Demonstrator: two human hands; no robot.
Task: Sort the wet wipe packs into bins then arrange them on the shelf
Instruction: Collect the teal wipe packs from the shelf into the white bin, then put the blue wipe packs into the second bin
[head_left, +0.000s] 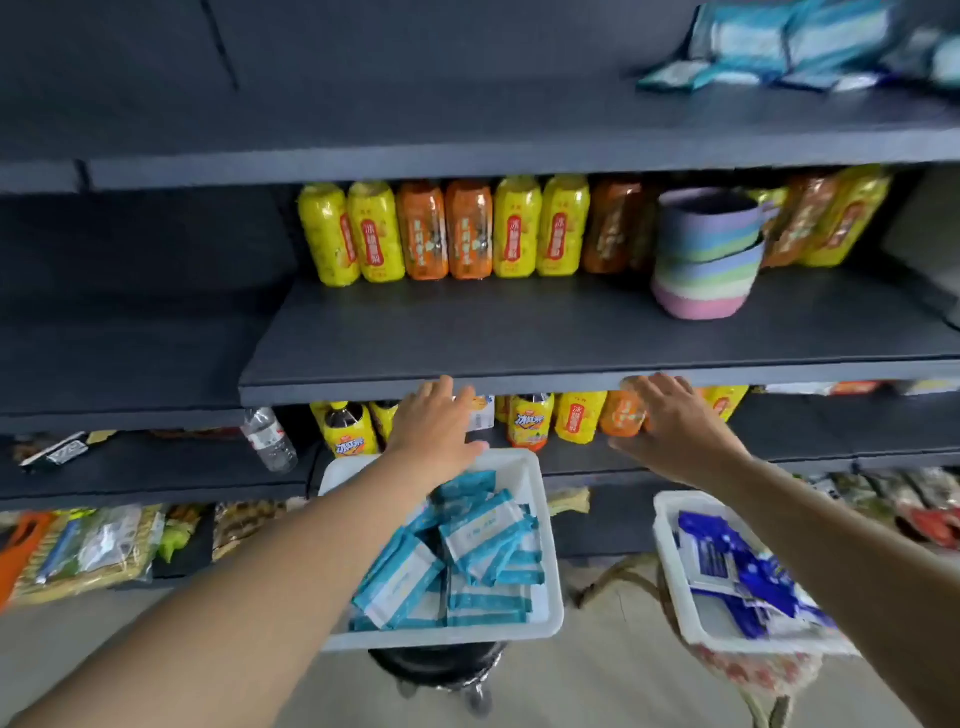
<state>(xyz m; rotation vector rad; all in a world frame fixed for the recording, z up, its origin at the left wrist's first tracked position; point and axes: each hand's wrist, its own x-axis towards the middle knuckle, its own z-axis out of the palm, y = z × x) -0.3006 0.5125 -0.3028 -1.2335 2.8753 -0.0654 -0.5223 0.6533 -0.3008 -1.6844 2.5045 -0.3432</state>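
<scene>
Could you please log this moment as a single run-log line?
left hand: open, empty | right hand: open, empty | teal packs in left bin | blue packs in right bin

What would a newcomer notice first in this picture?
Two bare hands, left hand and right hand, reach open toward the middle shelf. Below them sit two white bins: the left bin holds teal packs, the right bin blue packs. Yellow and orange bottles line the shelf's back.

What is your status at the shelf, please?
Left hand and right hand open, nothing held. Teal packs and blue packs in separate bins. Striped bowls on middle shelf.
</scene>
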